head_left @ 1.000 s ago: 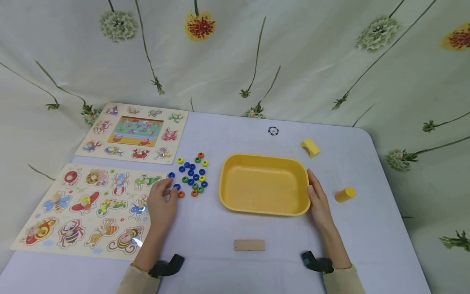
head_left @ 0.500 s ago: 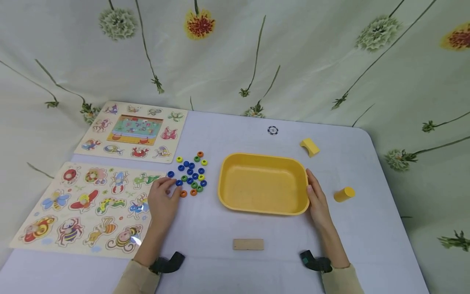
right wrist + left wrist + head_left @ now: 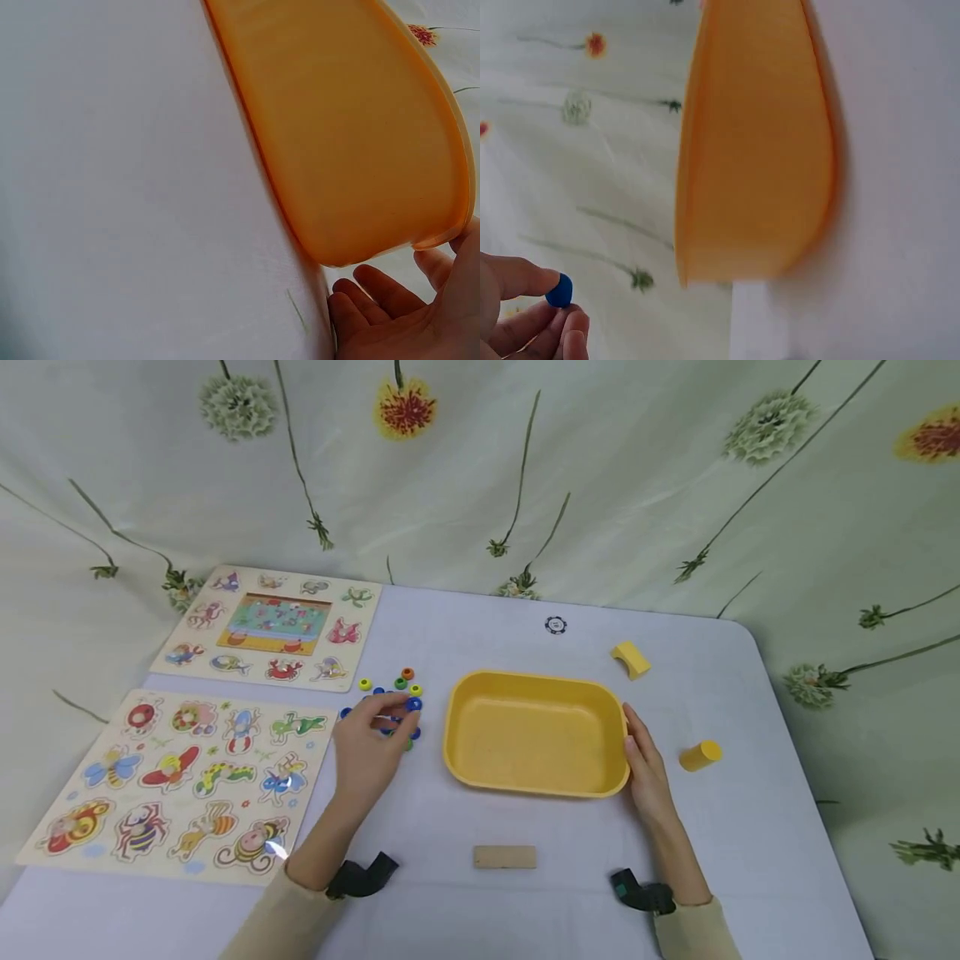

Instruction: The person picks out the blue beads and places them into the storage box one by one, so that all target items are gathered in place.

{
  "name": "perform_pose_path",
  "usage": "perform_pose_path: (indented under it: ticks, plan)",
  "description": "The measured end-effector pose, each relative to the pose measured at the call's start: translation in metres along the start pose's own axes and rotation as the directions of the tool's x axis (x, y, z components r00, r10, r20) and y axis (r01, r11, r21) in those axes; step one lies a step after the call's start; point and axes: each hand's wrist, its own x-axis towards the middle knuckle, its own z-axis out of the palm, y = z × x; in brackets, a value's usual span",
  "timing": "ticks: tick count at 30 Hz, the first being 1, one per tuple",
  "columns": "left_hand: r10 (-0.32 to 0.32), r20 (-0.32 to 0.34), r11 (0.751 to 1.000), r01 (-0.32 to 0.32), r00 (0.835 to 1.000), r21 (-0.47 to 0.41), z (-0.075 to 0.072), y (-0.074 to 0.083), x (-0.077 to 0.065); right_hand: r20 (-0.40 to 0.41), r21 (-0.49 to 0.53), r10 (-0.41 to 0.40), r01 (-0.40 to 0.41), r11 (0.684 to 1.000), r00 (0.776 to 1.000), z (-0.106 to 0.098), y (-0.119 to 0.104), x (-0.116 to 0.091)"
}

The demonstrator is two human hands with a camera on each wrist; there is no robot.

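Note:
In the head view my left hand (image 3: 369,752) pinches a blue bead (image 3: 415,703) between thumb and fingertips, held over the loose beads. The left wrist view shows the same blue bead (image 3: 560,291) at the tips, the other fingers bent below it. Several blue, green, yellow and orange beads (image 3: 408,673) lie under and behind this hand, partly hidden by it. To their right stands a yellow plastic tray (image 3: 536,735) with nothing in it. My right hand (image 3: 651,777) rests against the tray's right end, its fingers (image 3: 390,294) loosely extended beside the wall.
Two picture puzzle boards, one with sea animals (image 3: 277,622) and one with insects (image 3: 180,785), lie at the left. A wooden block (image 3: 505,857) is in front of the tray. A yellow arch block (image 3: 631,660), yellow cylinder (image 3: 701,756) and round chip (image 3: 556,625) lie right and behind.
The left hand has moved right and away from the person, from the beads' near left edge, and now holds up a blue bead. The right hand stays at the tray.

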Motion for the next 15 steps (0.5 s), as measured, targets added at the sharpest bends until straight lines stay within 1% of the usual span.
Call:
perform_pose_path:
  ticks: [2, 3, 4, 6, 8, 10, 12, 13, 15]
  plan:
    - [0.027, 0.108, 0.994, -0.015, 0.994, -0.113, 0.017, 0.019, 0.005, -0.001, -0.013, 0.008, -0.008, 1.000, 1.000, 0.000, 0.000, 0.000]
    - [0.042, 0.163, 0.987, -0.016, 0.986, -0.157, 0.028, 0.026, 0.006, 0.000, -0.017, 0.010, -0.010, 1.000, 1.000, 0.000, -0.001, 0.000]
    - [0.057, 0.216, 0.980, -0.013, 0.975, -0.198, 0.040, 0.033, 0.008, -0.001, -0.022, 0.013, -0.013, 1.000, 1.000, 0.000, -0.001, 0.000]
    - [0.077, 0.316, 0.967, 0.006, 0.946, -0.256, 0.068, 0.043, 0.009, -0.005, -0.034, 0.017, -0.017, 0.999, 1.000, 0.001, -0.001, 0.001]
    - [0.083, 0.415, 0.954, 0.047, 0.906, -0.295, 0.096, 0.050, 0.010, -0.010, -0.044, 0.024, -0.024, 0.999, 1.000, 0.001, -0.002, 0.001]
    - [0.060, 0.501, 0.946, 0.110, 0.864, -0.304, 0.124, 0.053, 0.009, -0.017, -0.051, 0.028, -0.029, 0.998, 0.999, 0.001, -0.002, 0.001]
    - [0.009, 0.581, 0.946, 0.181, 0.814, -0.267, 0.147, 0.053, 0.008, -0.018, -0.057, 0.028, -0.029, 0.998, 0.999, 0.001, -0.002, 0.001]
    - [-0.017, 0.612, 0.951, 0.202, 0.790, -0.234, 0.157, 0.053, 0.008, -0.017, -0.057, 0.029, -0.030, 0.998, 0.999, 0.001, -0.002, 0.001]
    - [-0.057, 0.658, 0.967, 0.206, 0.750, -0.151, 0.172, 0.052, 0.006, -0.023, -0.054, 0.025, -0.026, 0.998, 0.999, 0.001, -0.001, 0.000]
